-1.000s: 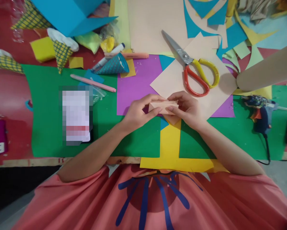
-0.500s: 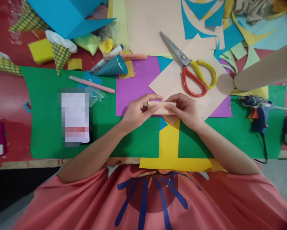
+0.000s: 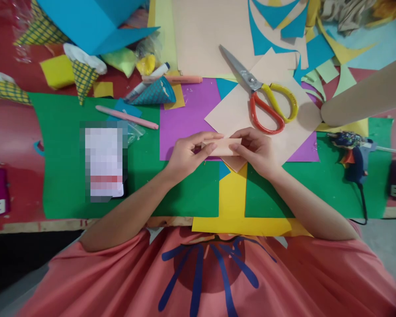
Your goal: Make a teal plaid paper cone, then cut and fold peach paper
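Note:
A small folded strip of peach paper [image 3: 222, 147] is held level between both hands. My left hand [image 3: 191, 152] pinches its left end, thumb on the near face and fingers behind. At the right end, my right hand [image 3: 255, 147] grips it the same way. Beneath the hands lie a larger peach sheet [image 3: 283, 141] and a purple sheet [image 3: 179, 123]. Just beyond my right hand rest scissors [image 3: 255, 86] with one red and one yellow handle, blades pointing away to the left.
To the right are a glue gun [image 3: 356, 160] and a pale cylinder [image 3: 366, 92]. A phone [image 3: 103, 163], blurred out, lies left on green paper [image 3: 62, 176]. Farther back are a pink pen [image 3: 127, 116], a teal checked cone [image 3: 156, 92] and blue paper scraps [image 3: 297, 28].
Both hands keep their pinch on the paper strip, which has shifted very slightly left and up. The other things stay in place apart from a small camera shift.

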The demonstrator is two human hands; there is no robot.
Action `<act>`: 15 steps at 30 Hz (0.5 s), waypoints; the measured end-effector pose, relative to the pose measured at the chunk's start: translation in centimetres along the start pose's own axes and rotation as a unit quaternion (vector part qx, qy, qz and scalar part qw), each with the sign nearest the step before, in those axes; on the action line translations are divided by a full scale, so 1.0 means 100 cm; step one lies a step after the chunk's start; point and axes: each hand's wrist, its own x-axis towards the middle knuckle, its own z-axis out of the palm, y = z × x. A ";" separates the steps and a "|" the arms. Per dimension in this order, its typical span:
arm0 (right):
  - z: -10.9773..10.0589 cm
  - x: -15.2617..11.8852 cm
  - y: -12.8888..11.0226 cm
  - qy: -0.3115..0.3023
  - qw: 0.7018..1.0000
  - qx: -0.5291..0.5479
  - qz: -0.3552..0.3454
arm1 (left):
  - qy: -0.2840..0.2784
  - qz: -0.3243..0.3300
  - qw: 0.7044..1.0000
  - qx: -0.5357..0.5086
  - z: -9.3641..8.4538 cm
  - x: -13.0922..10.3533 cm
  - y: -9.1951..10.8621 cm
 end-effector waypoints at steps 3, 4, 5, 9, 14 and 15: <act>0.000 0.000 0.000 0.003 1.000 -0.004 -0.001 | -0.002 -0.004 1.000 0.003 0.000 0.000 0.002; 0.000 0.000 0.000 0.005 1.000 -0.005 -0.002 | -0.002 -0.007 1.000 0.004 0.000 0.001 0.002; 0.000 0.000 0.000 0.005 1.000 -0.004 -0.002 | -0.002 -0.009 1.000 0.005 0.000 0.001 0.002; 0.000 0.000 0.000 0.008 1.000 0.001 -0.001 | -0.003 -0.018 1.000 0.010 0.000 0.001 0.001; 0.001 0.000 0.000 0.011 1.000 -0.004 0.004 | 0.004 -0.033 0.999 -0.013 0.001 0.001 0.000; 0.001 0.000 0.000 0.012 1.000 -0.006 0.006 | 0.005 -0.036 0.999 -0.019 0.001 0.001 0.000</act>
